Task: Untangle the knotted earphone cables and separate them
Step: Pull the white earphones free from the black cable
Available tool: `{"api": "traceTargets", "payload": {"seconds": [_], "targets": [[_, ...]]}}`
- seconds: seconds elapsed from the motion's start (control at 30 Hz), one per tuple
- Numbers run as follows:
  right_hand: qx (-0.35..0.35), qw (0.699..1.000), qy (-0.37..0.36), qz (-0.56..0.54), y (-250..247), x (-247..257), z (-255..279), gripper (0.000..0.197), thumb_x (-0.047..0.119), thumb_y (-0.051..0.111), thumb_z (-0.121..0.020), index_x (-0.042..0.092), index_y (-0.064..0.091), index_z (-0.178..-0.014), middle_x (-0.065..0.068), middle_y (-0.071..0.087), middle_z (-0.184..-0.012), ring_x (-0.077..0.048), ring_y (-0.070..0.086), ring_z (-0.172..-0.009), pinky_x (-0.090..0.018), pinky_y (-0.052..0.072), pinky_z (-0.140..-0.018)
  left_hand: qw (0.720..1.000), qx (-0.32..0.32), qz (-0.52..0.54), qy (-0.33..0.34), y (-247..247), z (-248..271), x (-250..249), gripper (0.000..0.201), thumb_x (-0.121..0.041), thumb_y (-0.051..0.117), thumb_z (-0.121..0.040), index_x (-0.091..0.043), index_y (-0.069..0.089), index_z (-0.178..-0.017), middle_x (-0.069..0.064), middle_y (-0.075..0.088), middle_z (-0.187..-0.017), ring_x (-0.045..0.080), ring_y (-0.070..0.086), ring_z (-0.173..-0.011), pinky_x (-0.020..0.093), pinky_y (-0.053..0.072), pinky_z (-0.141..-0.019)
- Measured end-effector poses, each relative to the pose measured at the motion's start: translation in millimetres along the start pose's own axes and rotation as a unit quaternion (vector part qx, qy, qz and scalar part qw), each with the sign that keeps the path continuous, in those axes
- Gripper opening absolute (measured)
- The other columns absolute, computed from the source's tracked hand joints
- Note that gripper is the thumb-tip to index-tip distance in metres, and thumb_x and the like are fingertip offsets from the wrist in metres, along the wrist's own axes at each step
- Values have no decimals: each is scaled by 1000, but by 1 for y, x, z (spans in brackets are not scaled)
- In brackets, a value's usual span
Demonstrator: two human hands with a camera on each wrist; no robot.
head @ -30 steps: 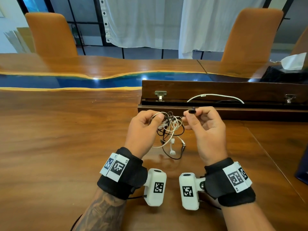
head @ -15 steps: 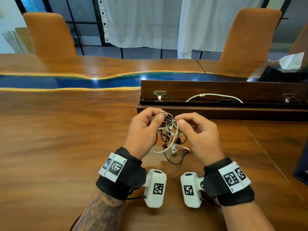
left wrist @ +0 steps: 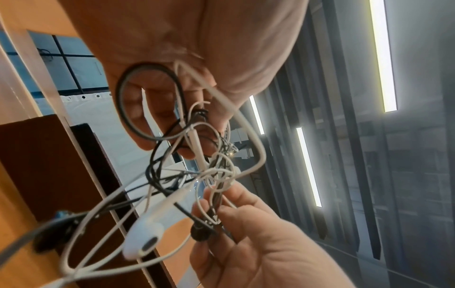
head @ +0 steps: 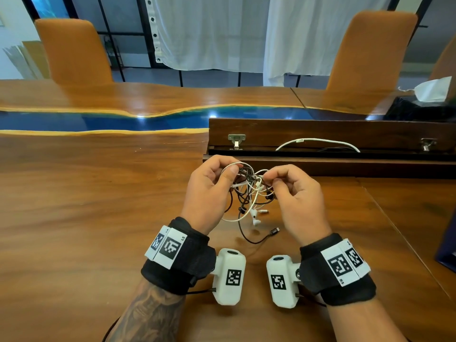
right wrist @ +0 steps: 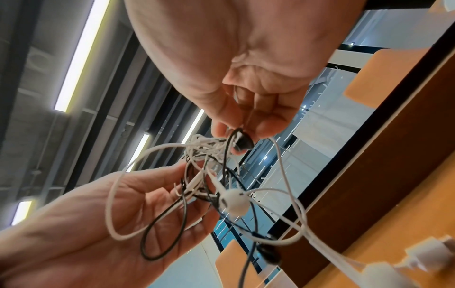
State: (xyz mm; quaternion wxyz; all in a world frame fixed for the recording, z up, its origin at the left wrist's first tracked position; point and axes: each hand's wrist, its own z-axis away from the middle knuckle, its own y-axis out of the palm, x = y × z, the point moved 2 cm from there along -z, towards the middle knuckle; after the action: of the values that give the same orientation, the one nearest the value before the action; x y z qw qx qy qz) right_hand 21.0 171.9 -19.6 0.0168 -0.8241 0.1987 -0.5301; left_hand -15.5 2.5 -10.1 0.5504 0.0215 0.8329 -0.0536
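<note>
honestly the risk here is yanking: the left hand [head: 209, 191] grips one side of the tangled earphone cables [head: 249, 191] held above the table [head: 98, 206], the right hand [head: 296, 193] pinches strands opposite, so pulling could cinch the knot.

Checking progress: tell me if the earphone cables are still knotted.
Knotted: white and black earphone cables form one clump between left hand and right hand.

Wooden table [head: 74, 206] with blue inlay; open hinged wooden box [head: 320, 130], orange chairs [head: 74, 50], possibly a tissue [head: 431, 88].
</note>
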Motion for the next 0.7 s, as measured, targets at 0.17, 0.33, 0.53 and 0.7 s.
{"api": "traceTargets", "payload": {"seconds": [0.17, 0.33, 0.53, 0.7], "targets": [[31, 999, 13, 9, 1, 1, 1, 25, 8, 58, -99, 27, 73, -105, 10, 71, -101, -9, 68, -96, -26, 57, -81, 1000, -6, 0, -4, 1, 1, -1, 14, -10, 55, -101, -14, 68, -102, 1, 74, -94, 12, 70, -88, 22, 54, -77], [52, 998, -21, 40, 2, 4, 1, 16, 16, 68, -93, 31, 73, -92, 15, 63, -109, -3, 60, -102, -12, 47, -77, 1000, -6, -26, 8, 0, 1, -1, 12, -11, 57, -100, -14, 69, -102, 0, 72, -91, 13, 68, -86, 24, 55, -78], [-9, 995, -50, 90, -2, 5, -2, 16, 15, 66, -86, 31, 68, -84, 13, 50, -98, -5, 50, -93, -10, 39, -74, 996, 13, -87, 7, -4, 0, 1, 15, -9, 57, -100, -15, 71, -100, -6, 68, -88, -2, 59, -77, 11, 47, -71], [-56, 988, -40, 136, -4, 2, -1, 22, 5, 63, -86, 26, 63, -80, 16, 47, -86, 0, 48, -83, -11, 36, -69, 991, 39, -125, -7, -1, 1, 2, 17, -12, 57, -100, -20, 73, -100, -10, 69, -90, -2, 60, -80, 9, 47, -71]]}}
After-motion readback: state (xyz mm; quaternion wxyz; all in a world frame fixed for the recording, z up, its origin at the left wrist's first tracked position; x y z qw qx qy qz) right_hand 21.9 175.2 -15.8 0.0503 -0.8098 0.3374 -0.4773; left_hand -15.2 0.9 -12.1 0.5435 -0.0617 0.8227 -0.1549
